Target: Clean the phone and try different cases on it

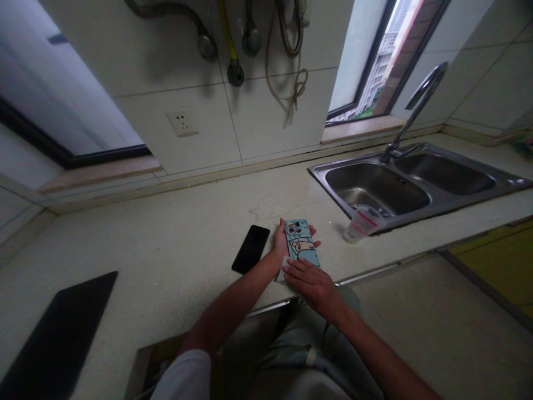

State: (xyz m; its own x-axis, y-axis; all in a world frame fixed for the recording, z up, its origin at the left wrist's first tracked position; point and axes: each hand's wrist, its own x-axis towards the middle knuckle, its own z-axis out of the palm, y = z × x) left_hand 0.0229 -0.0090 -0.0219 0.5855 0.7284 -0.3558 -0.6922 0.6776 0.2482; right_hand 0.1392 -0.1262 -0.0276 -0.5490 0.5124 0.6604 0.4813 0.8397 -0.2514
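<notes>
A phone in a light blue cartoon case (300, 242) lies back-up in my left hand (280, 240), with the thumb along its left edge and fingertips showing past its right edge. My right hand (312, 282) rests across the lower end of the phone, fingers together over a small whitish cloth or tissue (283, 270). Part of that cloth sticks out at the lower left of the case; the rest is hidden under the fingers. Just left of my left hand, a second phone (251, 249) lies on the counter with its dark screen up.
The pale countertop (175, 239) runs along a tiled wall. A clear plastic cup (361, 224) with red marks leans beside the steel double sink (333, 194) and its faucet (425, 91). A dark flat panel (62, 328) lies at lower left. Hoses and pipes hang above.
</notes>
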